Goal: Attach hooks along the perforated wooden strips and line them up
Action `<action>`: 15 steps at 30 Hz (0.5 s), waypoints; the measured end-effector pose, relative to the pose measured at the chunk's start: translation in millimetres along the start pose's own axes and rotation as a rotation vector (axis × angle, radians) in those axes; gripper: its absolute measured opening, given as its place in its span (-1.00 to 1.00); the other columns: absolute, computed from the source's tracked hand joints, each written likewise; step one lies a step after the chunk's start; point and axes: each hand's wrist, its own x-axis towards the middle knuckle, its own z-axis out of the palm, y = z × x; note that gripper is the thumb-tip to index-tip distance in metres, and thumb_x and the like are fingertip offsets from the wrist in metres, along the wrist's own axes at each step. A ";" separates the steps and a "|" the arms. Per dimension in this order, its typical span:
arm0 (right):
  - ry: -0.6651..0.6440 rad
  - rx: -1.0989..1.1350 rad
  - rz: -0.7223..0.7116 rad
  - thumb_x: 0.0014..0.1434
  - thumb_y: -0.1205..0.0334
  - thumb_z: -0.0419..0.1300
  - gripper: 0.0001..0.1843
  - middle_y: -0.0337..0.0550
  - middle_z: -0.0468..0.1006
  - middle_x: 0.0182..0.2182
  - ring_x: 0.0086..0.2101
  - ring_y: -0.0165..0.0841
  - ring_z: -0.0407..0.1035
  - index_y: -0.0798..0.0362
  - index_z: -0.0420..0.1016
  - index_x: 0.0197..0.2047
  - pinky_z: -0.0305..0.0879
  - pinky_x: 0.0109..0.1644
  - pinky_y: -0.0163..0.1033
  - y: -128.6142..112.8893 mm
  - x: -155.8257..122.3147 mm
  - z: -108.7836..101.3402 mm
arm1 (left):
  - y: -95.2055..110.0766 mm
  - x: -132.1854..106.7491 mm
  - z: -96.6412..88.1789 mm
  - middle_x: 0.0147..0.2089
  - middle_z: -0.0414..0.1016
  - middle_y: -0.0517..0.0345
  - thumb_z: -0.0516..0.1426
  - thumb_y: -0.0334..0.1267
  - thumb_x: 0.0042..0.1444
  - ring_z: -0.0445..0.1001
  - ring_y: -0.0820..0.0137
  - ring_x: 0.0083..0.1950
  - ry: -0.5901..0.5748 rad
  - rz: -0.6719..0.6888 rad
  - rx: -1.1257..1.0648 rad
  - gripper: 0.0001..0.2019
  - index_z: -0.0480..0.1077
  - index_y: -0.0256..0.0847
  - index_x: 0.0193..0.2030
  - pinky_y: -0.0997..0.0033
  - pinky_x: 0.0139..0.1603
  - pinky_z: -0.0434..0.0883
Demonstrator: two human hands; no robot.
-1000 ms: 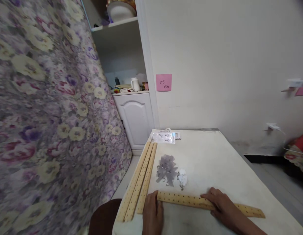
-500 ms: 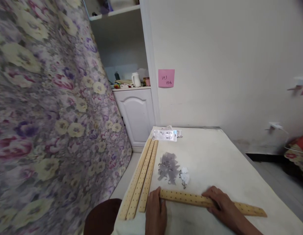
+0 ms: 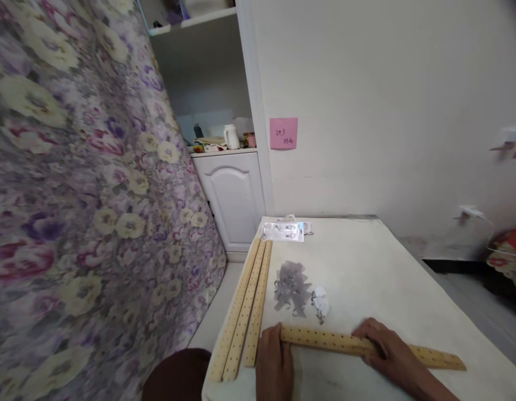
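Gripping a long, pale yellow strip dotted with dark holes (image 3: 324, 338), we hold it crosswise at the near part of the white-covered table (image 3: 366, 267): left hand (image 3: 274, 356) closed on its left end, right hand (image 3: 383, 346) curled around its middle. Grey translucent heap (image 3: 293, 283) lies just beyond; three similar strips (image 3: 240, 323), left.

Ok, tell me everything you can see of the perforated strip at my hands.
The strip is long, narrow and yellowish, wooden-looking, with small dark holes in rows along it. It runs crosswise over the near part of the table, its right end somewhat nearer you. Your left hand is at its left end; your right hand grips it farther along, hiding a stretch. Its underside is out of sight.
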 end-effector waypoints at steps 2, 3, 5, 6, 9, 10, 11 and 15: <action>0.013 -0.004 -0.003 -0.16 0.45 0.08 -0.60 -0.18 0.47 -0.22 -0.17 -0.24 0.34 -0.05 0.46 -0.21 0.22 -0.06 -0.19 -0.1 -0.2 1.6 | -6.1 -2.0 2.6 0.07 0.38 -0.15 -0.03 -0.27 0.19 0.35 0.19 0.12 0.002 0.004 0.012 -0.63 0.31 -0.33 0.10 0.09 0.17 0.31; 0.020 -0.007 -0.003 -0.17 0.46 0.08 -0.59 -0.18 0.47 -0.22 -0.17 -0.24 0.35 -0.05 0.45 -0.21 0.23 -0.06 -0.19 -0.5 -0.3 2.1 | -9.1 -2.9 3.7 0.08 0.37 -0.16 -0.04 -0.28 0.19 0.33 0.19 0.14 0.003 0.008 0.014 -0.61 0.30 -0.34 0.12 0.09 0.18 0.30; 0.031 -0.012 0.002 -0.17 0.46 0.09 -0.59 -0.19 0.47 -0.22 -0.18 -0.25 0.35 -0.05 0.45 -0.21 0.23 -0.06 -0.20 -2.2 -0.5 2.6 | -13.9 -3.9 4.8 0.10 0.37 -0.16 -0.05 -0.29 0.19 0.32 0.20 0.15 0.004 0.015 0.011 -0.60 0.28 -0.35 0.15 0.10 0.19 0.30; 0.037 -0.014 0.005 -0.17 0.46 0.09 -0.59 -0.19 0.47 -0.23 -0.19 -0.25 0.35 -0.05 0.45 -0.21 0.23 -0.07 -0.20 -3.2 -0.6 2.6 | -15.2 -4.0 4.9 0.10 0.36 -0.15 -0.05 -0.30 0.20 0.32 0.21 0.16 0.000 0.018 0.005 -0.60 0.27 -0.35 0.15 0.11 0.19 0.30; 0.049 -0.026 0.015 -0.16 0.46 0.10 -0.62 -0.18 0.48 -0.23 -0.18 -0.24 0.35 -0.05 0.45 -0.23 0.24 -0.07 -0.20 -5.2 -0.7 2.5 | -13.2 -2.9 4.5 0.09 0.36 -0.15 -0.06 -0.31 0.20 0.32 0.22 0.15 -0.020 0.024 -0.014 -0.61 0.28 -0.35 0.14 0.11 0.19 0.29; 0.045 -0.027 0.016 -0.15 0.45 0.11 -0.62 -0.17 0.48 -0.22 -0.18 -0.23 0.35 -0.05 0.45 -0.22 0.24 -0.07 -0.19 -5.3 -0.8 2.5 | -10.5 -2.3 4.3 0.08 0.36 -0.14 -0.06 -0.32 0.19 0.32 0.22 0.14 -0.030 0.025 -0.019 -0.61 0.28 -0.33 0.14 0.11 0.19 0.28; 0.037 -0.026 0.015 -0.14 0.44 0.11 -0.63 -0.17 0.48 -0.22 -0.18 -0.22 0.35 -0.05 0.46 -0.22 0.23 -0.06 -0.18 -5.1 -1.1 2.3 | -7.2 -1.8 3.9 0.07 0.36 -0.14 -0.06 -0.32 0.19 0.32 0.21 0.13 -0.032 0.024 -0.025 -0.61 0.28 -0.32 0.14 0.09 0.18 0.28; 0.003 0.016 -0.011 -0.06 0.35 0.14 -0.68 -0.13 0.48 -0.18 -0.13 -0.19 0.34 -0.05 0.46 -0.18 0.23 -0.01 -0.13 -4.9 -4.9 -1.3 | 3.9 0.2 -5.7 0.02 0.37 -0.11 -0.05 -0.30 0.17 0.34 0.22 0.07 0.013 0.006 -0.139 -0.63 0.32 -0.28 0.09 0.11 0.13 0.31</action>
